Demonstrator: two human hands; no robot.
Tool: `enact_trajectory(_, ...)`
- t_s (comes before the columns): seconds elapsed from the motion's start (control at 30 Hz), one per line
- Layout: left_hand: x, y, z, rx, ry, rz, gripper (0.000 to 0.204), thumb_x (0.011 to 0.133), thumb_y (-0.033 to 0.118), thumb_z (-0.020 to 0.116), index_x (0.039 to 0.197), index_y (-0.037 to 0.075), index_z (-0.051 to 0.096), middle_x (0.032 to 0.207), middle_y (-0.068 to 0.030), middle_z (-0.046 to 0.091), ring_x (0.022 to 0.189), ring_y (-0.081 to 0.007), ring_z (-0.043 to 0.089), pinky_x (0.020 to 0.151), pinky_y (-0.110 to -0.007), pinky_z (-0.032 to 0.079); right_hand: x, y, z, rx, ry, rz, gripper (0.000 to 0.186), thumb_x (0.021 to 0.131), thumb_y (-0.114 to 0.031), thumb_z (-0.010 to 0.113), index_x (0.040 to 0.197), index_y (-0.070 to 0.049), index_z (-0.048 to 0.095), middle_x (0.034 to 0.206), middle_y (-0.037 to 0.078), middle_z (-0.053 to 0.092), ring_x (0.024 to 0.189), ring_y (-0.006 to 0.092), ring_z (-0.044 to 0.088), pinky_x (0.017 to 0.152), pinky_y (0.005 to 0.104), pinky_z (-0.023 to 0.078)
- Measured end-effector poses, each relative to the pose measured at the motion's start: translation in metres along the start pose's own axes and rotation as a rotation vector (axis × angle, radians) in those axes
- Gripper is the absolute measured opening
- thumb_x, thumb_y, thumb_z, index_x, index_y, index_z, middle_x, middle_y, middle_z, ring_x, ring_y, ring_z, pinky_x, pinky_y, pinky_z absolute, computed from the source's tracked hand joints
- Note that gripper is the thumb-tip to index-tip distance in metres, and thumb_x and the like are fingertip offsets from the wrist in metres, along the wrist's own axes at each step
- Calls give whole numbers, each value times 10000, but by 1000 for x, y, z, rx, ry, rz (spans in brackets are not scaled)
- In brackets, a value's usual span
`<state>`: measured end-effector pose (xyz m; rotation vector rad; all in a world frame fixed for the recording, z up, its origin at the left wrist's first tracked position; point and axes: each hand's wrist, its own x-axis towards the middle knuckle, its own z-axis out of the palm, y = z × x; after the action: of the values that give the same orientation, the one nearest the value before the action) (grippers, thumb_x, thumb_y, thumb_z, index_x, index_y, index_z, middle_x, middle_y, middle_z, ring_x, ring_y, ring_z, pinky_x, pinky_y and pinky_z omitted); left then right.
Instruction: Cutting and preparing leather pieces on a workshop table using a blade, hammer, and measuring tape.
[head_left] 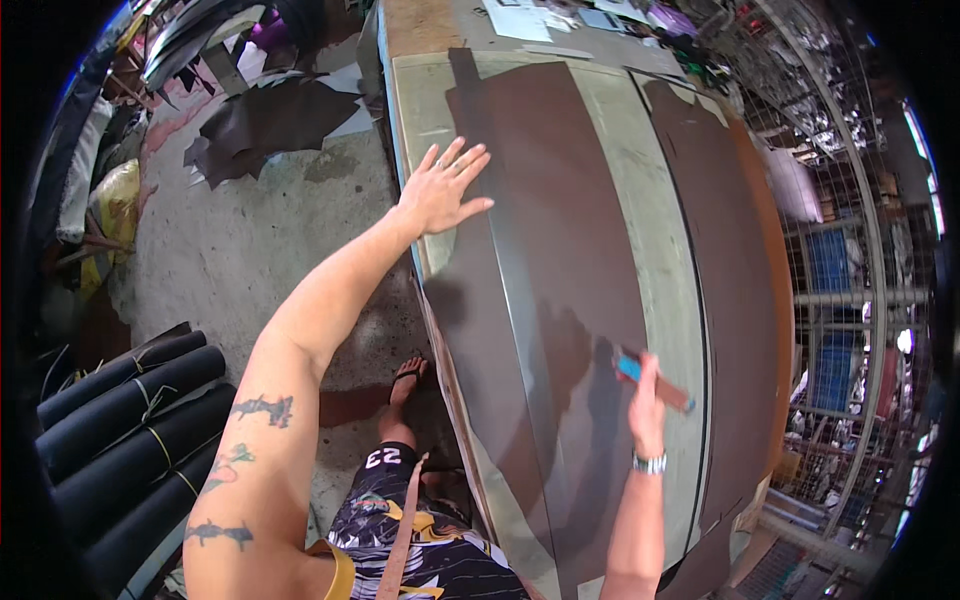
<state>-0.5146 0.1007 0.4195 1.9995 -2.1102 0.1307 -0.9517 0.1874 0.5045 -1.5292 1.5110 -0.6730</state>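
Note:
A long, dark metal straightedge [517, 300] lies lengthwise over a large brown sheet of leather [575, 190] on the table. My left hand [447, 187] is open, fingers spread, at the left edge of the straightedge's upper part; whether it presses down cannot be told. Closed around a short hand tool [672, 394] with a brown handle and a blue and red part, my right hand [647, 405] is over the right side of the leather. Motion blurs the tool, so its exact kind and tip are unclear. Shadows fall across the leather below.
On the pale tabletop [672, 330], a second brown sheet [735, 290] lies at the right. Wire mesh shelving [850, 300] stands beyond it. Dark rolls [130, 430] are stacked at lower left. A dark hide [270, 125] lies on the concrete floor [270, 235].

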Motion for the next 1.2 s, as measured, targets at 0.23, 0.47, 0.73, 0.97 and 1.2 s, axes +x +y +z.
enact_trajectory(0.23, 66, -72, -1, -43, 50, -26, 857, 935, 685, 449, 1553, 106, 314, 1624, -75, 283, 1523, -270, 180, 1242, -479, 158, 225, -156, 179, 122, -195, -207, 505, 1055, -450, 459, 1078, 11, 662, 962, 89, 713, 814, 133, 659, 740, 274, 517)
enact_trajectory(0.47, 75, -69, -12, -216, 92, -42, 984, 819, 714, 605, 1488, 22, 402, 1577, -107, 361, 1495, -266, 260, 1241, -471, 175, 352, -207, 266, 10, -193, -425, 528, 1019, -521, 468, 1013, -19, 631, 801, 78, 666, 714, 174, 632, 674, 338, 494)
enact_trajectory(0.73, 72, -80, -17, -319, 103, -53, 948, 786, 657, 685, 1442, 9, 460, 1550, -89, 397, 1480, -271, 288, 1227, -479, 208, 378, -208, 288, -8, -236, -455, 496, 1002, -506, 524, 974, -20, 624, 739, 47, 620, 682, 157, 596, 650, 319, 471)
enact_trajectory(0.97, 76, -81, -19, -338, 101, -67, 949, 780, 635, 704, 1444, 3, 455, 1549, -95, 397, 1480, -271, 289, 1226, -479, 205, 383, -210, 289, -13, -277, -479, 448, 1011, -449, 542, 974, -11, 623, 785, 66, 650, 706, 148, 590, 660, 308, 464)
enact_trajectory(1.2, 77, -80, -18, -325, 84, -70, 971, 776, 651, 700, 1443, -8, 448, 1558, -102, 381, 1487, -270, 274, 1228, -482, 197, 386, -205, 296, -187, -90, -573, 518, 936, -454, 639, 1080, 44, 646, 891, 175, 710, 840, 285, 679, 745, 388, 519)
